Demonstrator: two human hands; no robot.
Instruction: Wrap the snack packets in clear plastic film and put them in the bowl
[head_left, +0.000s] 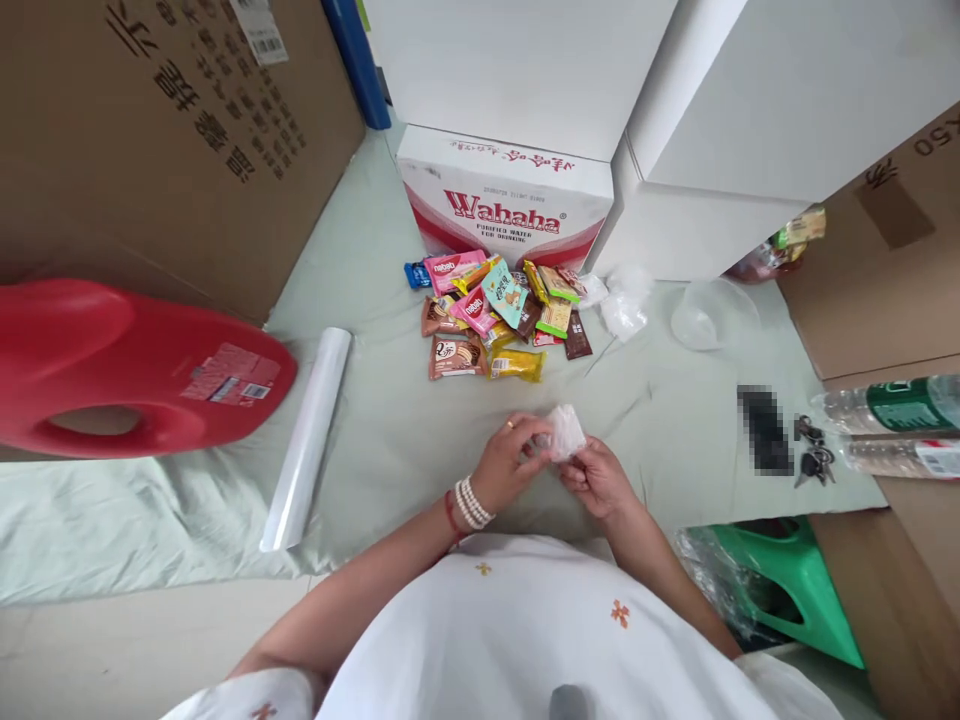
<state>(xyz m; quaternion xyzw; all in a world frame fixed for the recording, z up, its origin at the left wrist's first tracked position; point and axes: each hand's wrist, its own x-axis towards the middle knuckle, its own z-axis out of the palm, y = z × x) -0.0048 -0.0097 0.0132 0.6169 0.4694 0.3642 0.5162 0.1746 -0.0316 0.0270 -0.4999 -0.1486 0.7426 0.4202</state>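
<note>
My left hand (517,455), with a beaded bracelet at the wrist, closes its fingers on the left side of a small white packet (568,432) that looks like folded plastic. On the lower right of the same packet, the fingers of my right hand (598,478) pinch its edge. Both hands are just above the green cloth, close to my body. Beyond them lies a pile of wrapped snacks: a yellow packet (517,365) and a brown biscuit packet (457,357) in front, pink packets (475,310) and a light blue packet (505,292) behind.
A Wahaha water carton (517,235) stands behind the snacks. Crumpled clear plastic (626,303) and a clear bowl (703,316) lie to its right. At left are a white roll (307,440) and a red jug (172,400). Keys (816,460) and bottles (911,405) lie at right.
</note>
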